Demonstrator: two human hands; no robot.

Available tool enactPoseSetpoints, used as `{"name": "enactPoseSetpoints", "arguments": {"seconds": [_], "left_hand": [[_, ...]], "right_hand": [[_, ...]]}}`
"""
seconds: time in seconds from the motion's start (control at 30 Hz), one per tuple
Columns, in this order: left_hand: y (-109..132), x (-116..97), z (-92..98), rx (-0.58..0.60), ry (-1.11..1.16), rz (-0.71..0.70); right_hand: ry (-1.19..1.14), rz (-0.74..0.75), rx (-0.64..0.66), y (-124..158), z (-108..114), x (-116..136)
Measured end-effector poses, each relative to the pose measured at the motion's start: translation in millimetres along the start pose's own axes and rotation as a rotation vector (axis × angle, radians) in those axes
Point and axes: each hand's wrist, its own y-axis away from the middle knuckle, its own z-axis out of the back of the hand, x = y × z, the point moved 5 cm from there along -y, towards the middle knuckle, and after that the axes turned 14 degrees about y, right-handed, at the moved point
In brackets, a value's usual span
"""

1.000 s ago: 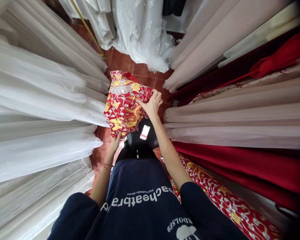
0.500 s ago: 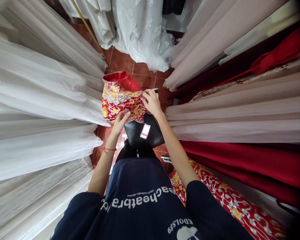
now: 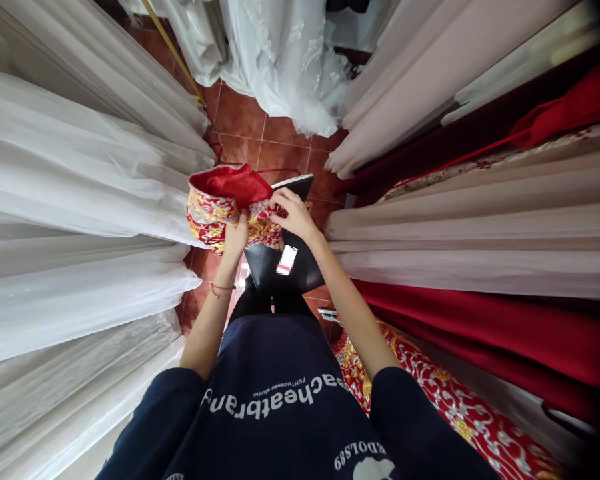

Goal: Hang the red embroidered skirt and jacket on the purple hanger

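Observation:
A red garment [image 3: 213, 212] with gold and silver embroidery and a plain red lining is held up in front of me, its opening facing upward. My left hand [image 3: 237, 236] is closed on the near side, with the thumb over the edge and the other fingers mostly hidden. At the garment's right end, my right hand [image 3: 296, 215] pinches the embroidered edge between thumb and fingers. Beneath the garment is a black seat [image 3: 307, 270], partly covered by it. A phone with a lit screen [image 3: 287, 259] lies on the seat, close to my body.
Long white gowns [image 3: 80, 193] hang along the left, and pale pink ones [image 3: 480, 220] and red ones [image 3: 480, 327] along the right. A white lace dress [image 3: 280, 60] hangs ahead over red floor tiles [image 3: 237, 113]. Another red embroidered garment [image 3: 445, 387] lies at lower right.
The garment has shifted left and tipped so more lining shows. My left hand has risen and closed on its edge. My right hand has moved slightly left and down, uncovering the seat's far part.

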Motion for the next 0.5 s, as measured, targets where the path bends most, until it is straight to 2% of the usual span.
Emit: {"name": "enactPoseSetpoints", "arguments": {"seconds": [0.13,0.23,0.3,0.4,0.5], "left_hand": [[18.3,-5.4,28.5,0.053,-0.192,-0.150],[32.3,-10.5,53.6,0.139,-0.342,-0.182],[45.7,-13.2,69.3,0.219,-0.421,-0.163],[74.7,-14.0,81.9,0.451,-0.477,-0.134],[101.5,-4.4,90.0,0.627,-0.610,-0.069]], "right_hand": [[-0.164,0.079,0.097,4.6,1.0,2.8],[-0.225,-0.013,0.032,3.3,-0.2,-2.1],[-0.170,-0.099,-0.040,1.4,-5.4,-2.2],[-0.130,-0.171,-0.024,4.4,-30.7,12.8],[-0.408,-0.178,0.182,24.4,-79.7,47.1]]}}
